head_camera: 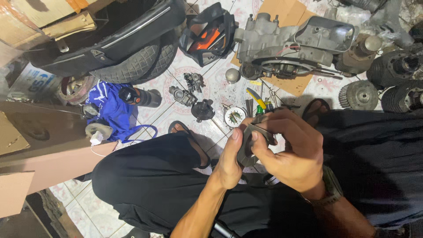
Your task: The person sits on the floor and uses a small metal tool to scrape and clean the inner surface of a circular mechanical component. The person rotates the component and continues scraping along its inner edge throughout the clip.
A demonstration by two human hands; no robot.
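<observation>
Head view, looking down at a person squatting on a tiled floor (176, 110) among engine parts. Both hands meet over the knees on one small dark metal part (252, 143), a curved bracket-like piece. Left hand (229, 163) is closed around its lower end from below, thumb up along the edge, seemingly to steady it. Right hand (293, 150) curls over the top from the far side, fingers wrapped around the upper rim, thumb pressing the inner face; looks like a two-handed grip so the part can be turned and looked at close to the body. A watch (331, 187) sits on the right wrist.

Just beyond the fingertips lie a round silver part (234, 117) and a yellow-handled tool (255, 98), within easy reach. Farther ahead of the hands rests a grey engine casing (286, 44) on cardboard (286, 13). Well off to the left-hand side: a tyre (136, 64) and a blue cloth (110, 108).
</observation>
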